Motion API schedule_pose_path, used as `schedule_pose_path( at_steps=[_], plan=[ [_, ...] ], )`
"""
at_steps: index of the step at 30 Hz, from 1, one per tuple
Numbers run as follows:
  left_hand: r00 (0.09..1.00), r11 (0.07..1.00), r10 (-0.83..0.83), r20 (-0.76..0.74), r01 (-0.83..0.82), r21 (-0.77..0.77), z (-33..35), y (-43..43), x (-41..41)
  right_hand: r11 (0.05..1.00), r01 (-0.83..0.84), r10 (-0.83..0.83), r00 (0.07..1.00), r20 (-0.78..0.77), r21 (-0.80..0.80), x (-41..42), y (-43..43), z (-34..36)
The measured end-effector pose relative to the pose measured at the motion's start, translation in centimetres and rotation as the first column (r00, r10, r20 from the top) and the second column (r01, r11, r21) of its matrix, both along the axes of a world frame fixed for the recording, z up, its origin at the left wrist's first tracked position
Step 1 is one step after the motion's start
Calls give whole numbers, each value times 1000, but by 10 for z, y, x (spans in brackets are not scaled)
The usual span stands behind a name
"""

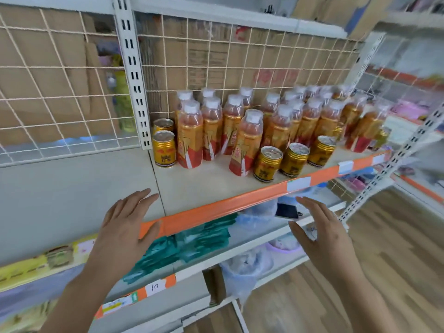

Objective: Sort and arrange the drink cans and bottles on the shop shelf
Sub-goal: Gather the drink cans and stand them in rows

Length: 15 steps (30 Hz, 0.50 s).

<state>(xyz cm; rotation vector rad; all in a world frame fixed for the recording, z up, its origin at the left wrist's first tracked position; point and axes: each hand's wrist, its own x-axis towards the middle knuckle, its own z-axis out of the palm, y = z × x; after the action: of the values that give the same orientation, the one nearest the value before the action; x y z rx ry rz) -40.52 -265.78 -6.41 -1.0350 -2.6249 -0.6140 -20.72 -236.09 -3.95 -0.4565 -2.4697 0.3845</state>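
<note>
Several orange-labelled drink bottles [278,121] with white caps stand in rows at the back of the shelf [206,186]. One bottle [245,143] stands forward of the rows. Two gold cans [164,149] sit at the left by the upright post, and three more gold cans [294,159] stand near the orange front edge. My left hand [125,227] hovers flat over the shelf's front edge, fingers straight, holding nothing. My right hand [322,231] is held out below and in front of the edge, fingers straight and empty.
A white wire grid [216,68] backs the shelf, with cardboard behind it. The lower shelf holds green packets [192,241], plastic bags and a phone [287,211]. A slotted post [134,75] divides the bays. Wooden floor [396,248] lies to the right.
</note>
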Motion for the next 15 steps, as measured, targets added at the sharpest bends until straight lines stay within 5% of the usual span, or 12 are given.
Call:
schedule_pose_path(
  at_steps=[15],
  plan=[
    [943, 944, -330, 44, 328, 45, 21, 160, -56, 967, 247, -248, 969, -12, -53, -23, 86, 14]
  ],
)
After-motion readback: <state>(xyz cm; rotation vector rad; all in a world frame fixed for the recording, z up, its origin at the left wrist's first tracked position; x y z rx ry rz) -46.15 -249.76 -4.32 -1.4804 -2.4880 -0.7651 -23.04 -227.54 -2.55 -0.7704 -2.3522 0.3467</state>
